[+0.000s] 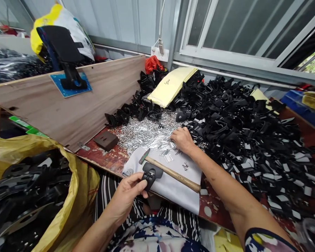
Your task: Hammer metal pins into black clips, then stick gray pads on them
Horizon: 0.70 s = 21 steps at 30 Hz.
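Observation:
Between thumb and fingers, my left hand (pixel 128 193) grips a black plastic hinged clip (pixel 152 172) at the front edge of the table. My right hand (pixel 183 139) reaches to the right side of a heap of shiny metal pins (pixel 144 133). Its fingers are curled down into the pins, and whatever they pinch is hidden. A small hammer (pixel 174 173) with a wooden handle lies on a grey cloth (pixel 181 203), its head close to the clip. A few short metal pieces (pixel 185 166) rest on the cloth right of the handle.
Black plastic parts (pixel 233 129) are piled across the right and back, with yellow card (pixel 173 84) on top. A brown block (pixel 106 140) sits left of the pins. A wooden board (pixel 68 105) stands along the left, beside a yellow sack (pixel 81 175) of black parts.

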Tool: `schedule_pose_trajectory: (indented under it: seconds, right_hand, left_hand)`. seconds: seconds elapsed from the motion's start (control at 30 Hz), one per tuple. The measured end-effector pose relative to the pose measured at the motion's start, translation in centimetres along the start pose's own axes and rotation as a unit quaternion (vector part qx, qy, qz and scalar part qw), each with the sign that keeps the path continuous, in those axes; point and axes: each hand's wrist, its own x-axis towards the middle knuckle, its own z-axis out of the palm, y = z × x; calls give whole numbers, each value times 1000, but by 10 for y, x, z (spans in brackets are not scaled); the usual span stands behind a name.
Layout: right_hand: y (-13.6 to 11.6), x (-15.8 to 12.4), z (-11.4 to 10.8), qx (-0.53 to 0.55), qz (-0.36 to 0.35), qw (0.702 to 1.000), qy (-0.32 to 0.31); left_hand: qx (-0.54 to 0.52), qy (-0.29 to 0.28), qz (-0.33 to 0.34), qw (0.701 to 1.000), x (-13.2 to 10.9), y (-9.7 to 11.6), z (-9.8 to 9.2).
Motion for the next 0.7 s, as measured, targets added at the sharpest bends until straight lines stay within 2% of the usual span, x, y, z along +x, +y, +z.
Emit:
schedule_pose_trajectory:
  seconds: [0.17, 0.3, 0.47, 0.57, 0.7]
  right_hand:
    - [1, -15, -10, 104, 25, 994, 26]
    - [1, -33, -12, 230, 68, 970, 24]
    - [2, -45, -18, 314, 117, 942, 27]
    - [-2, -47, -28, 396, 143, 906, 29]
    - [-26, -51, -37, 551, 151, 820, -40]
  left_hand:
    - [-49, -9, -33, 998, 7, 3, 2]
    - [-70, -31, -44, 996, 15, 2, 9]
    - [-71, -43, -49, 995, 18, 0, 14]
    - [-69, -29, -46, 996, 17, -1, 11]
    - [-50, -11, -35, 998, 17, -2, 8]
